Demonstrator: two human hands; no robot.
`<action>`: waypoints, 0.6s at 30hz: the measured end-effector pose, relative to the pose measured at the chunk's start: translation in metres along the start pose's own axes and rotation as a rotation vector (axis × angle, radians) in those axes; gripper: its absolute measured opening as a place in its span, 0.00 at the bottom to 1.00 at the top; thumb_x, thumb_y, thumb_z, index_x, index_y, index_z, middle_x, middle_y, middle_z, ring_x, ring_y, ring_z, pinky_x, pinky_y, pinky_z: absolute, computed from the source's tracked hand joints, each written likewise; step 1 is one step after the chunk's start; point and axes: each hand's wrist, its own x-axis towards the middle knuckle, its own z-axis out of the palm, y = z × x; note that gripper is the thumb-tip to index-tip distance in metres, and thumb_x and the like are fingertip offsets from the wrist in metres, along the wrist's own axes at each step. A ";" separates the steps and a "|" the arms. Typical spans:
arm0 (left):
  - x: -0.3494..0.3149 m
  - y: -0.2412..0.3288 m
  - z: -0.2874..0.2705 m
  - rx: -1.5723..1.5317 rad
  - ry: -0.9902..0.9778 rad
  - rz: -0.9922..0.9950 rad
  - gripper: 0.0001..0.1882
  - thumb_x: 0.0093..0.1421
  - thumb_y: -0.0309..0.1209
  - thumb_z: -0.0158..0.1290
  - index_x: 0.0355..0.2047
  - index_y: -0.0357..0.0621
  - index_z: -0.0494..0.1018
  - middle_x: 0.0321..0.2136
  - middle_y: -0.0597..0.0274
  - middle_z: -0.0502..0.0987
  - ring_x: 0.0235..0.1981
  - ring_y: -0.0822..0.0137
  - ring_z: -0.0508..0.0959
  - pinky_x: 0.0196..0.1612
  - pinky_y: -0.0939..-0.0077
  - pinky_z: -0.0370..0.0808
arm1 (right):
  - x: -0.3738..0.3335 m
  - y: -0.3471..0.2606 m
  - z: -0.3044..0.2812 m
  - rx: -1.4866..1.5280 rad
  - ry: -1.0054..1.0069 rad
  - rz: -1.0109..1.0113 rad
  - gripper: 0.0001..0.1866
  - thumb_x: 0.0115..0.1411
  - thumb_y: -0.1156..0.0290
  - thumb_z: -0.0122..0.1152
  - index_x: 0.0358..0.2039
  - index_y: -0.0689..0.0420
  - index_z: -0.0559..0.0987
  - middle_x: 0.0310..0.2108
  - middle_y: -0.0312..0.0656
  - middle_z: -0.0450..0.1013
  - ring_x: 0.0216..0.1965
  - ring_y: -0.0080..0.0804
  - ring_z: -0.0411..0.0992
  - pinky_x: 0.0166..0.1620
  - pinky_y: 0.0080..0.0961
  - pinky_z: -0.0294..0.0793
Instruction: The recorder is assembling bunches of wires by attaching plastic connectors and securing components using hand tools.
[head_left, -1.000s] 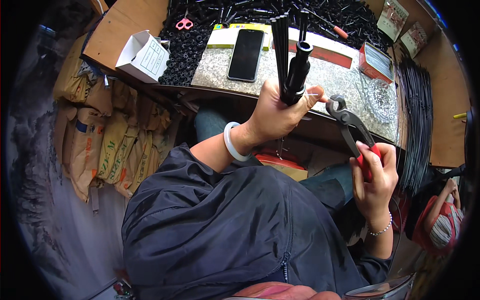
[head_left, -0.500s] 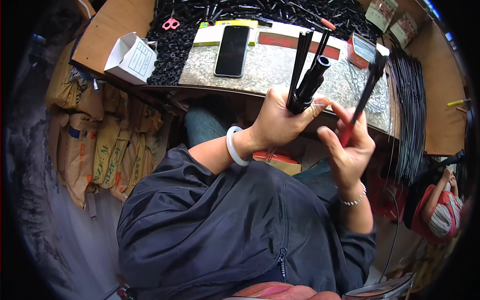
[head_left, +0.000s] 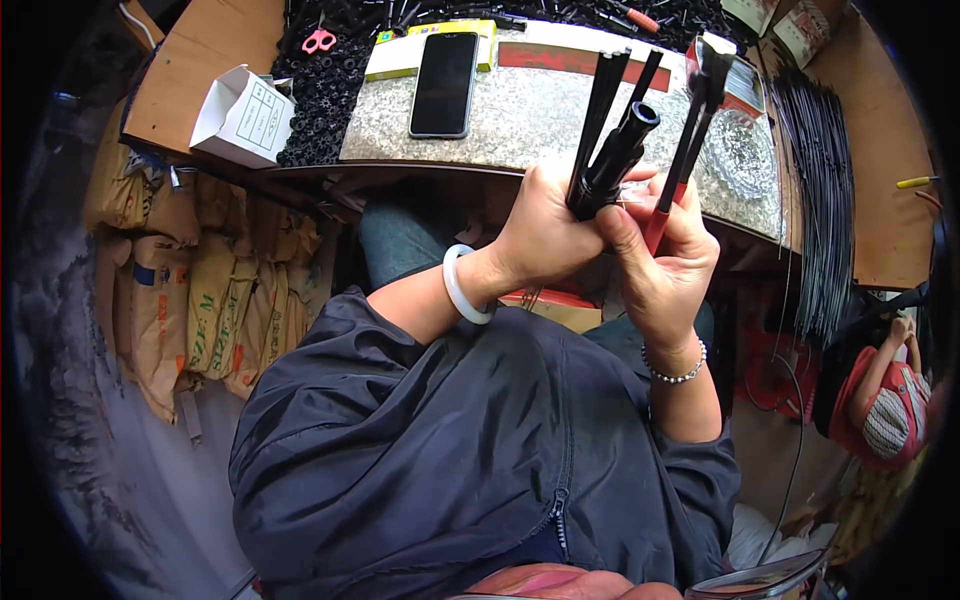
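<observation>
left grip (head_left: pixel 550 222) holds black tubes (head_left: pixel 618 152); right grip (head_left: pixel 670 272), red-handled pincers (head_left: pixel 687 135).

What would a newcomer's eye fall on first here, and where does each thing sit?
Probably the black tube in the left hand, near the middle, leaning rightward beside slim black rods. Just to its right, the right hand holds red-handled pincers. A dark-screened phone lies farther back on the mottled worktop, while a long bundle of dark strands fans down at far right.

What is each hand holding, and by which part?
The left grip holds a black tube and thin black rods around the lowest part that shows; the right grip holds pincers by the red handles.
</observation>
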 end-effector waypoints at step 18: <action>0.000 0.000 0.001 -0.080 -0.026 -0.178 0.14 0.45 0.18 0.54 0.34 0.39 0.79 0.39 0.54 0.79 0.38 0.68 0.79 0.42 0.74 0.74 | -0.006 0.005 0.008 -0.021 0.142 0.032 0.08 0.50 0.79 0.67 0.32 0.65 0.80 0.37 0.36 0.69 0.39 0.22 0.66 0.44 0.17 0.64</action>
